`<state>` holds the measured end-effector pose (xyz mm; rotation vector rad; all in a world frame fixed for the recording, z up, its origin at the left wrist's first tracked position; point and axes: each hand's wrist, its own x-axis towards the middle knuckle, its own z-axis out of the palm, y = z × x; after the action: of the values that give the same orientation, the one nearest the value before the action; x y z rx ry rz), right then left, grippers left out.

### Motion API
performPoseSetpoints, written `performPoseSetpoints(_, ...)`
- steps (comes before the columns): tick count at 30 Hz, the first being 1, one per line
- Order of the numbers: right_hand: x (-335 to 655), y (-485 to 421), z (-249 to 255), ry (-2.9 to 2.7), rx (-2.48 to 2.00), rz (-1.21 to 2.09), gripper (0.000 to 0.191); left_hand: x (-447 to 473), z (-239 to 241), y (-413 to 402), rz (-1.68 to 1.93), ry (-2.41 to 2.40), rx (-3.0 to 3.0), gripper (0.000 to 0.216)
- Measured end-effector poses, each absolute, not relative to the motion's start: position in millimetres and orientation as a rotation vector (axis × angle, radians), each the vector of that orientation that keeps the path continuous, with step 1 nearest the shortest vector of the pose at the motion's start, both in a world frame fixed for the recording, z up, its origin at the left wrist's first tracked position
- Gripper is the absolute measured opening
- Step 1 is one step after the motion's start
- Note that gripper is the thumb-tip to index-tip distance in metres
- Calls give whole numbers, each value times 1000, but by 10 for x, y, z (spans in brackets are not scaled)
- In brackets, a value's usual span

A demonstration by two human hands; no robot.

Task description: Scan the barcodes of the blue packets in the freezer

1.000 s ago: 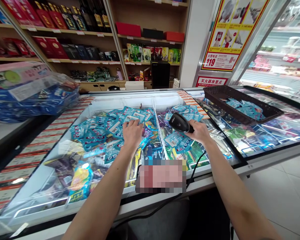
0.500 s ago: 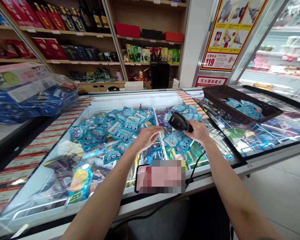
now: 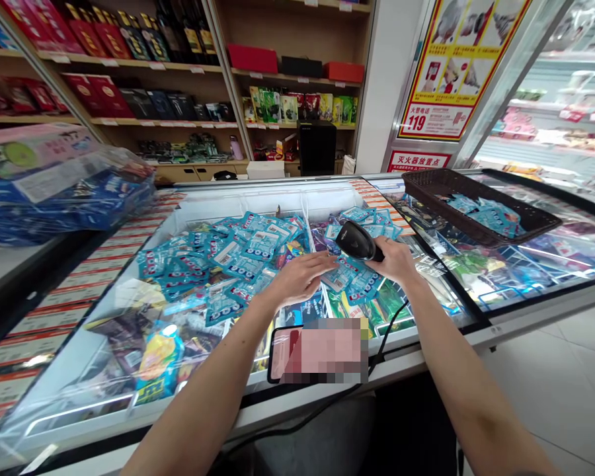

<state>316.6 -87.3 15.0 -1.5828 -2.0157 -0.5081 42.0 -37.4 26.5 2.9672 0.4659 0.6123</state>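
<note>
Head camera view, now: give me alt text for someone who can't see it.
A person's right hand holds a black handheld scanner above blue packets spread on a glass-topped display case, with the open left hand near the scanner. A brown basket holding more packets sits to the right; stocked shelves stand behind.

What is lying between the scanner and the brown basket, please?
In the head view, some blue packets, then the label strip and the black frame lie between the scanner, held in the right hand, and the basket.
</note>
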Motion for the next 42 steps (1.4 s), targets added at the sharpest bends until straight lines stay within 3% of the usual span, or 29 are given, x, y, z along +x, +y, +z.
performPoseSetpoints(3,3167,-874,148,-2014,-1591,-523,29,442,277,-396,568,452,3000,39)
performPoseSetpoints(7,3172,-869,140,-2006,-1597,-541,29,391,278,-318,621,775,3063,32)
performPoseSetpoints(17,3174,-864,137,-2027,-1573,-572,30,391,72,-216,735,1291,2835,59)
performPoseSetpoints(25,3178,-863,126,-2030,-1567,-509,29,330,49,-71,835,1288,2416,67)
performPoseSetpoints(34,3159,-896,160,-2067,-1505,-491,31,300,23,4,1281,1114,1749,52)
performPoseSetpoints(42,3149,-903,176,-2092,-1440,-459,30,342,26,-30,1255,1079,1780,42)
